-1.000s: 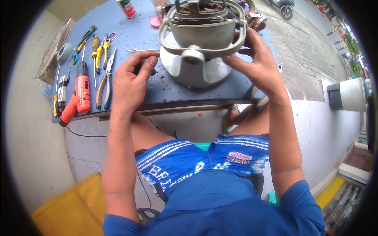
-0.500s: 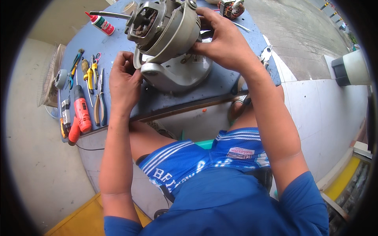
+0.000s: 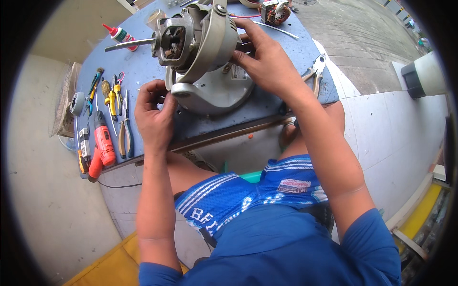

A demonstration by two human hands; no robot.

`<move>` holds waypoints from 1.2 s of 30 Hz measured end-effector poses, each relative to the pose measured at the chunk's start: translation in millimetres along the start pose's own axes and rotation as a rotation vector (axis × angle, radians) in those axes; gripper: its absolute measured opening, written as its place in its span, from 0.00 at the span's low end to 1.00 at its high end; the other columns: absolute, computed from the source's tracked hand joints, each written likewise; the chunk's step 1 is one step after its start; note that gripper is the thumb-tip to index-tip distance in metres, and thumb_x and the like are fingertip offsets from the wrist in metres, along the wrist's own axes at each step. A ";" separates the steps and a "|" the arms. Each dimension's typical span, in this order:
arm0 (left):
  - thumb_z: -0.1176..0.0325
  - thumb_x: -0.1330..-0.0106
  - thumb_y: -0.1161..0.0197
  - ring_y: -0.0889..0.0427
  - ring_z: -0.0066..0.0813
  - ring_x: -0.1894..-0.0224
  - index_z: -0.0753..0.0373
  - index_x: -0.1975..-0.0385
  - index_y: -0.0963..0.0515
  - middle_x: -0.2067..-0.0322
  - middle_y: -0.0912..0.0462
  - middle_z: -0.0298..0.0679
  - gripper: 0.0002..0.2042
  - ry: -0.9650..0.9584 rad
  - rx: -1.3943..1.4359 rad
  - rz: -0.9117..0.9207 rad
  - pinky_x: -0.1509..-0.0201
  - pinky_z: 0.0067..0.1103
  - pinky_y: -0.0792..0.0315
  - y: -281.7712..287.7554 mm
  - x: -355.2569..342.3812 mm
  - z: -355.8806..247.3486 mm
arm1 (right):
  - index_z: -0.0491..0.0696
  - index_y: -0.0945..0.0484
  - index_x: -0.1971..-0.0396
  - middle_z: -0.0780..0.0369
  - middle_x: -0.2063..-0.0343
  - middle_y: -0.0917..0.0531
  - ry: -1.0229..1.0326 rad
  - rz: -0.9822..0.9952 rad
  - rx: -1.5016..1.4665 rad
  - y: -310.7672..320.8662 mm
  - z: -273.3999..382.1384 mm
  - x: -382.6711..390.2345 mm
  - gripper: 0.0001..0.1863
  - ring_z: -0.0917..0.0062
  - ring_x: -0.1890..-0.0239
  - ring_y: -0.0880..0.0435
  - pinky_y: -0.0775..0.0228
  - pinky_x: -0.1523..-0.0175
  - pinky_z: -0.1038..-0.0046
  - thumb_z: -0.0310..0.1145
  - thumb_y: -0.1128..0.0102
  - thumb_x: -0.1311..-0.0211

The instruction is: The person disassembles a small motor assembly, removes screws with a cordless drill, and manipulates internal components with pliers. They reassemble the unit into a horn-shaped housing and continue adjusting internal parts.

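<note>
A grey fan motor (image 3: 175, 42) with a long bare metal shaft (image 3: 129, 45) pointing left sits in a rounded metal housing (image 3: 210, 47). Beneath it is a grey base with a curved bracket (image 3: 200, 95), resting on the table. My right hand (image 3: 267, 59) grips the housing from its right side, thumb in front and fingers reaching behind. My left hand (image 3: 156, 107) is at the bracket's left pivot, its fingers curled and pinched together against the edge. What lies between those fingertips is hidden.
On the blue table (image 3: 143, 71) at left lie a red drill (image 3: 102, 143), several pliers (image 3: 125, 128) and a screwdriver (image 3: 106, 88). A red-capped bottle (image 3: 121, 35) stands behind the shaft. At right are more pliers (image 3: 315, 74); a copper-wound motor part (image 3: 275, 12) sits at the back.
The motor has tilted, its shaft dipping at the left end. My right hand stays on the housing and my left at the pivot. The whole view has shifted slightly.
</note>
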State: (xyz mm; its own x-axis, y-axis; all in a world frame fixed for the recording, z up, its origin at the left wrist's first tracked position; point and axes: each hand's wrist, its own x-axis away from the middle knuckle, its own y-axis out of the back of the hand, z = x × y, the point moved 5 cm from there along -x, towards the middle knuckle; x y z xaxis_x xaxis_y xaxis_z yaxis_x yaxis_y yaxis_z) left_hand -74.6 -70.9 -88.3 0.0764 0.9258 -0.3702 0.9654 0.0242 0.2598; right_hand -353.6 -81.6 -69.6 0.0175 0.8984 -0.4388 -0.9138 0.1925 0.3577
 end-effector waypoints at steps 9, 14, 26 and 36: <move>0.64 0.27 0.26 0.16 0.26 0.54 0.67 0.50 0.15 0.55 0.13 0.38 0.14 -0.126 -0.379 0.298 0.50 0.25 0.23 -23.2 -33.7 0.1 | 0.58 0.32 0.29 0.48 0.52 0.11 -0.086 0.048 -0.013 2.9 9.6 -1.7 0.34 0.50 0.47 0.11 0.21 0.42 0.55 0.29 0.29 0.33; 0.62 0.25 0.27 0.18 0.23 0.57 0.66 0.51 0.16 0.57 0.13 0.36 0.14 -0.107 -0.363 0.296 0.51 0.25 0.23 -26.3 -39.7 1.7 | 0.55 0.35 0.27 0.49 0.50 0.12 -0.181 0.036 -0.069 1.7 10.9 -2.8 0.38 0.54 0.45 0.11 0.20 0.41 0.56 0.27 0.28 0.34; 0.80 0.29 0.35 0.14 0.22 0.56 0.67 0.51 0.13 0.57 0.07 0.38 0.10 0.292 -0.006 0.060 0.50 0.24 0.21 -36.2 -20.2 -15.4 | 0.43 0.14 0.51 0.54 0.54 0.19 -0.146 -0.207 0.104 7.8 32.3 40.1 0.16 0.62 0.52 0.18 0.24 0.43 0.61 0.31 0.28 0.39; 0.72 0.30 0.30 0.14 0.21 0.58 0.65 0.49 0.13 0.59 0.08 0.35 0.12 0.260 0.075 0.217 0.53 0.24 0.22 -43.7 -25.5 -18.8 | 0.55 0.05 0.57 0.58 0.55 0.18 -0.123 -0.146 0.326 -33.8 35.3 41.8 0.12 0.61 0.46 0.23 0.36 0.42 0.58 0.39 0.25 0.39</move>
State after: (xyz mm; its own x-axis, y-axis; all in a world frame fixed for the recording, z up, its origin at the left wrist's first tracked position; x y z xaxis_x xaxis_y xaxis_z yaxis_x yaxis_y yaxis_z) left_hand -123.4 -88.5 -73.5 0.2254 0.9717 -0.0711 0.9500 -0.2030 0.2373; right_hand -307.7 -36.5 -70.9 0.2052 0.8890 -0.4094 -0.7213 0.4201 0.5507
